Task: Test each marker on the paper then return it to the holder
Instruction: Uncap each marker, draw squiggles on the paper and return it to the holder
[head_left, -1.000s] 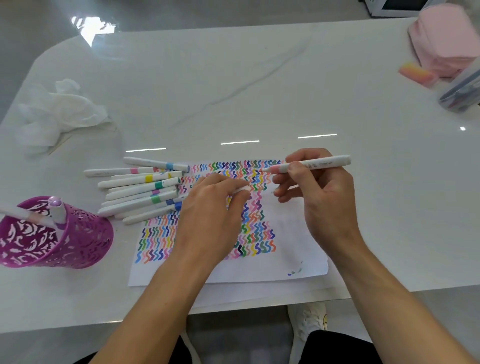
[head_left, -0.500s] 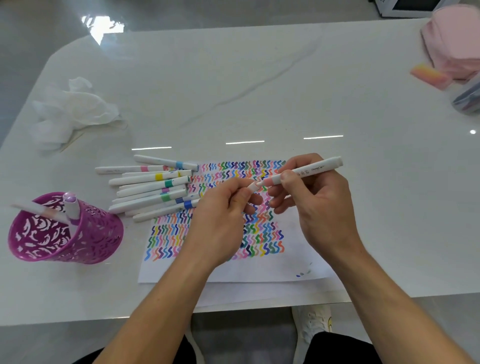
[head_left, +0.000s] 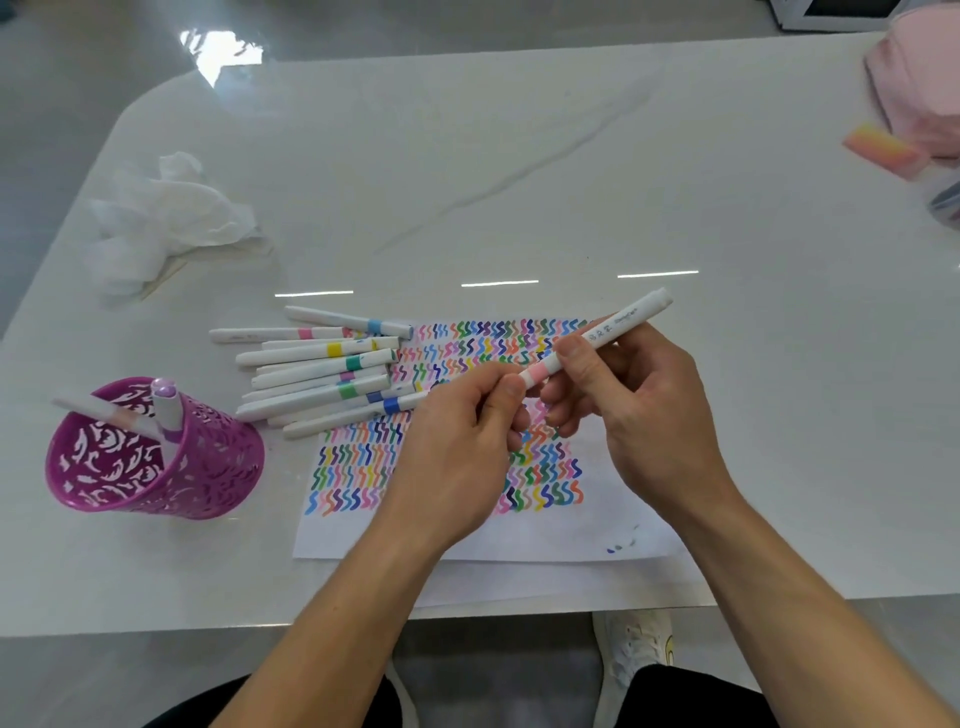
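1. Pinching from both ends, the two hands share one white, pink-banded marker (head_left: 613, 330) held just above the paper (head_left: 467, 540). The left hand (head_left: 457, 457) nips the capped end between thumb and forefinger. The right hand (head_left: 649, 415) curls its fingers round the barrel, which slants up to the right.
2. The step looks like capping after the test stroke. The cap sits on, but I cannot tell whether it has clicked fully home. The next move would be for the left hand to let go and the right to carry the marker far left, over the loose pens, and drop it end-first into the cup's open mouth.
3. At far left stands the holder (head_left: 208, 467), a magenta tapered cup with a cut-out lattice wall. It looks light, so a knock on the rim could tip it. Two markers are inside, a purple-capped one (head_left: 166, 410) upright and another (head_left: 104, 413) leaning left.
4. Behind it lies a crumpled white tissue (head_left: 171, 218), soft and creased.
5. The loose markers (head_left: 322, 374) lie in a rough parallel heap, overlapping the paper's left edge. They are smooth round white barrels with coloured bands and are likely to roll.
6. The paper is a thin white sheet with rows of wavy strokes in many colours and a blank lower strip. It lies on the table (head_left: 519, 156), which is glossy, pale and faintly veined.
7. At far right sit a soft pink bundle (head_left: 914, 93) and a pink-and-yellow block (head_left: 878, 150).
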